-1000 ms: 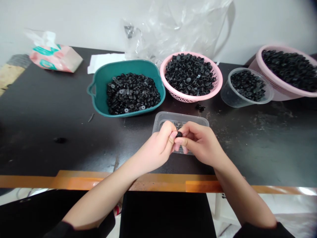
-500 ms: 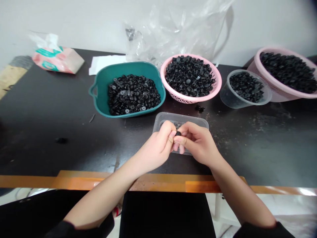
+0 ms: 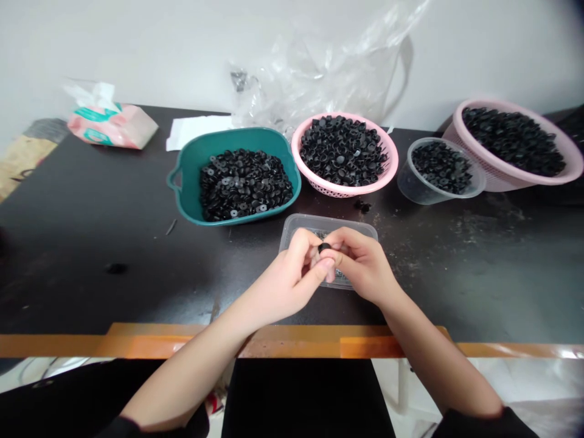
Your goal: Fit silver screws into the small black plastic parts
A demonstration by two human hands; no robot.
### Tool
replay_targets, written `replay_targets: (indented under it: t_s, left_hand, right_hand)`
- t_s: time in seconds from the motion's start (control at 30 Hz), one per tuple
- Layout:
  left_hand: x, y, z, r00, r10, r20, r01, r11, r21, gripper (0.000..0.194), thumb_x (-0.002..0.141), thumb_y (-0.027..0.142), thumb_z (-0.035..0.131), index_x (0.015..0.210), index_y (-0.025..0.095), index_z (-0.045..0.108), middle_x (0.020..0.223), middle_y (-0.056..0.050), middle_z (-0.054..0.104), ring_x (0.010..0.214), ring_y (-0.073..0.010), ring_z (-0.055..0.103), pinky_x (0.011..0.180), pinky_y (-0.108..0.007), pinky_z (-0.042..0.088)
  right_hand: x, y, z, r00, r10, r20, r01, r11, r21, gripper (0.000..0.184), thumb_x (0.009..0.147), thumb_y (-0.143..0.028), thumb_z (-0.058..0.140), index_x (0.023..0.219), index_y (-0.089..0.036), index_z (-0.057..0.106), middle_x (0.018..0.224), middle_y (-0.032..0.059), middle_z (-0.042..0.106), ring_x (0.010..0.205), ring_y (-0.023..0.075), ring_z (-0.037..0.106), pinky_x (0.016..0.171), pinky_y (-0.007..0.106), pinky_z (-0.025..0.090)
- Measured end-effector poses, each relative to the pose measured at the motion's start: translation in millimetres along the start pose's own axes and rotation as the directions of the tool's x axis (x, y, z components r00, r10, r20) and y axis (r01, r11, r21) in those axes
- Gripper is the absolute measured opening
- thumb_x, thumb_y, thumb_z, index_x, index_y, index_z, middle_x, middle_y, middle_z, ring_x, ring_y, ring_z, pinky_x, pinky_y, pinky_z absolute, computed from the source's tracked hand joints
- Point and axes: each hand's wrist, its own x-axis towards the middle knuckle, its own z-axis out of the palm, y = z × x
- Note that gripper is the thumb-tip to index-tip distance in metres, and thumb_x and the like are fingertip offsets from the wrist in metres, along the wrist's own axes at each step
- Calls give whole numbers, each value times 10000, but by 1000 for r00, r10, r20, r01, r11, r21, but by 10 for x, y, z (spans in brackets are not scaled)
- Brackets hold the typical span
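Observation:
My left hand (image 3: 292, 277) and my right hand (image 3: 360, 264) meet fingertip to fingertip over a small clear plastic tray (image 3: 301, 224) near the table's front. Between the pinched fingers of both hands sits a small black round part (image 3: 324, 247). Both hands are closed on it. The tray's contents are mostly hidden behind my fingers; a few small dark bits show inside.
Behind the tray stand a teal basin (image 3: 191, 158) of flat black washers, a pink basket (image 3: 319, 182) of black caps, a clear cup (image 3: 410, 185) and a larger pink basket (image 3: 502, 176) of black parts. A tissue pack (image 3: 112, 125), white paper (image 3: 196, 128) and clear bag (image 3: 319, 67) lie behind.
The view has tilted down slightly, so everything sits lower in frame. My fingers have shifted a little around the black part; the hands stay together over the tray.

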Motion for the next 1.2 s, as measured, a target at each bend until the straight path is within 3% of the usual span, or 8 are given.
replay_targets:
  t_s: [0.43,0.6,0.67,0.8,0.97,1.07,1.2]
  left_hand:
    - [6,-19,22,999,16,-42,-12,996,91,155,1065,334,400,976,207,389,820,41,607,759,-86,591,714,-254,450]
    - [-14,24,-3,1000,15,-19,-14,1000,24,152,1046,339,448,1064,217,358,808,19,620,742,-122,611,670,-262,453]
    - [-19,51,-28,999,40,-9,-39,998,47,149,1040,306,461,1106,214,365,817,7,639,735,-125,613,662,-257,447]
    - [-14,76,-57,988,121,-99,-98,974,206,201,1008,283,524,1189,220,465,779,32,567,649,-86,536,596,-205,404]
    - [-1,84,-61,955,265,-134,-200,908,369,194,970,192,571,1160,218,543,781,44,571,601,-51,471,582,-158,403]
    - [0,94,-72,930,341,-137,-270,887,374,232,956,138,568,1179,196,542,770,37,598,613,-59,492,601,-161,427]
    - [2,111,-82,922,368,-117,-326,904,277,271,962,90,533,1213,190,524,803,23,643,670,-66,562,650,-167,466]
  right_hand:
    - [21,31,36,1000,5,13,-5,1000,-18,190,904,-277,653,789,-163,556,607,-35,573,515,98,616,527,204,468]
    - [41,-6,-7,994,34,107,-51,985,165,247,890,-340,694,815,-165,536,665,-25,612,533,100,623,545,217,490]
    - [49,-18,-35,983,35,181,-81,965,249,236,909,-346,676,850,-167,535,681,-32,612,534,94,624,558,218,501]
    - [40,-24,-68,966,43,256,-129,936,329,213,958,-374,612,938,-165,579,762,-12,628,524,75,589,558,215,483]
    - [-11,-59,-55,972,19,236,-74,972,225,274,1016,-384,501,1028,-160,658,743,15,620,607,108,587,646,257,490]
    - [-29,-100,-54,972,-1,233,-40,984,174,281,1038,-334,462,1058,-163,684,739,20,623,671,112,594,724,267,492]
    - [-26,-124,-81,959,-42,281,-29,970,241,198,1006,-264,535,1116,-182,677,782,11,642,641,88,587,694,251,506]
